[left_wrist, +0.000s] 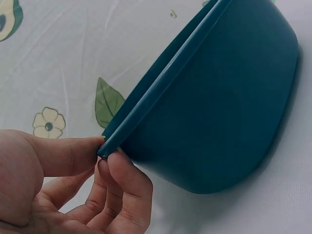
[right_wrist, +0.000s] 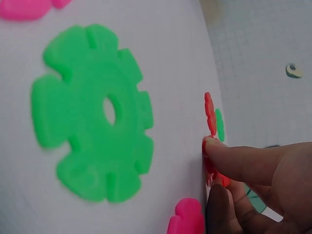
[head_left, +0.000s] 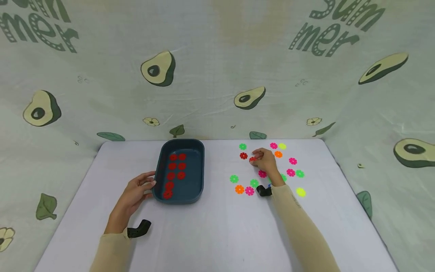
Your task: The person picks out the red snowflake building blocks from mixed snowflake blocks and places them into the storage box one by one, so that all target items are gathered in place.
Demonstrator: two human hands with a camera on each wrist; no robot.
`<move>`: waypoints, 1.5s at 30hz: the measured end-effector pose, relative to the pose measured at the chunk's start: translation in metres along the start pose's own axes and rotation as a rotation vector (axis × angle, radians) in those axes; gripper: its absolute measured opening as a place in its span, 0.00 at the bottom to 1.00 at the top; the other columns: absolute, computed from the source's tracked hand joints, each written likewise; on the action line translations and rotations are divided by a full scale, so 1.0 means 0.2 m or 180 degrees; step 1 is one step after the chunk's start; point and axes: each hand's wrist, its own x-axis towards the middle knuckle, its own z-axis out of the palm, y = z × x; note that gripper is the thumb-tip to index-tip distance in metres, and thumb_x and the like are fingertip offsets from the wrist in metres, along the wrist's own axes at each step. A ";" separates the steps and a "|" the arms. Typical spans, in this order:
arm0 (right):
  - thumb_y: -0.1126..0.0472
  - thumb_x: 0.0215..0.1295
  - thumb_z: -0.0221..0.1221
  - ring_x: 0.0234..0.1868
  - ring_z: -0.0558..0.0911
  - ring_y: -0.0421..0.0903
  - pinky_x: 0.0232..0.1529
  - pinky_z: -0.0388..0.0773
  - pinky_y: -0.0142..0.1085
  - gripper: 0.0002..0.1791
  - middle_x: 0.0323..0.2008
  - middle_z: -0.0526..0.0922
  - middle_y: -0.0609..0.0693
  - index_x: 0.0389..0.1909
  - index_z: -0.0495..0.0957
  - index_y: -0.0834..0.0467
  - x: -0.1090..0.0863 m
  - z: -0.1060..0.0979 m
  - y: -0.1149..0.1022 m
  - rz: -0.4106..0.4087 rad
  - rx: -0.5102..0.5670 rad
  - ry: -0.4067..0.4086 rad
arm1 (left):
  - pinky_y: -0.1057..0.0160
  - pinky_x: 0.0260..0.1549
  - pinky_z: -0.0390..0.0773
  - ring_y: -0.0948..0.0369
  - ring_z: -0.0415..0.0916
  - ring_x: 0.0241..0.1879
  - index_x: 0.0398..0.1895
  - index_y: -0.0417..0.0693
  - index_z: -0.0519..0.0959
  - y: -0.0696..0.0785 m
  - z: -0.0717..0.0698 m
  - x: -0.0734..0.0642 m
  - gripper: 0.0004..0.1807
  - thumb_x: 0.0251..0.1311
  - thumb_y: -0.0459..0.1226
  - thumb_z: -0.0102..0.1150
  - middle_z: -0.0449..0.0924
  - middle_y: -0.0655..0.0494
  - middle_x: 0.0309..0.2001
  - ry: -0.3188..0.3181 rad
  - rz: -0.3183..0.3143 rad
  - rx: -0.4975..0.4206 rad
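At the left side of a dark teal tray (head_left: 192, 190), my left hand (head_left: 134, 192) pinches the rim between thumb and fingers; the left wrist view shows the thumb on top and curled fingertips beneath. Several red notched discs (head_left: 181, 166) lie in the tray in two columns. My right hand (head_left: 266, 161) pinches a red notched disc (head_left: 252, 159) at the table's surface, its thumb over the disc's edge in the right wrist view. Just left of these fingers lies another red disc (head_left: 243, 155).
Around the right hand lie loose discs: several green ones (head_left: 234, 179), pink ones (head_left: 293, 161), orange ones (head_left: 239, 189) and yellow ones (head_left: 301, 192). A white cloth covers the table (head_left: 210, 234). Behind it hangs an avocado-print curtain (head_left: 204, 75).
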 end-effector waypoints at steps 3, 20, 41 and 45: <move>0.71 0.67 0.69 0.45 0.79 0.56 0.44 0.82 0.34 0.19 0.46 0.81 0.63 0.57 0.81 0.67 0.00 0.01 -0.01 -0.0060 0.0094 0.0023 | 0.65 0.40 0.81 0.67 0.74 0.42 0.81 0.37 0.60 -0.01 0.00 -0.01 0.31 0.80 0.34 0.54 0.73 0.61 0.50 0.0017 -0.0024 -0.0017; 0.73 0.70 0.65 0.48 0.84 0.57 0.48 0.84 0.33 0.18 0.50 0.84 0.63 0.59 0.81 0.67 -0.18 0.03 -0.12 -0.0315 0.0550 -0.0173 | 0.67 0.37 0.80 0.69 0.72 0.40 0.80 0.37 0.61 -0.02 0.00 -0.01 0.29 0.81 0.31 0.52 0.74 0.66 0.47 -0.0005 0.0014 -0.0217; 0.75 0.66 0.67 0.47 0.88 0.58 0.50 0.87 0.42 0.17 0.48 0.85 0.64 0.55 0.81 0.70 -0.43 0.32 -0.54 -0.1243 0.0950 -0.0978 | 0.66 0.39 0.81 0.68 0.74 0.42 0.80 0.36 0.62 -0.03 0.00 0.01 0.30 0.79 0.32 0.55 0.73 0.61 0.48 0.0022 0.0084 -0.0374; 0.77 0.65 0.67 0.45 0.88 0.57 0.46 0.86 0.37 0.16 0.48 0.85 0.64 0.54 0.82 0.71 -0.42 0.37 -0.59 -0.1369 0.1000 -0.1125 | 0.67 0.39 0.81 0.68 0.75 0.42 0.80 0.36 0.61 -0.03 0.01 0.01 0.31 0.80 0.32 0.54 0.73 0.60 0.49 0.0022 0.0042 -0.0380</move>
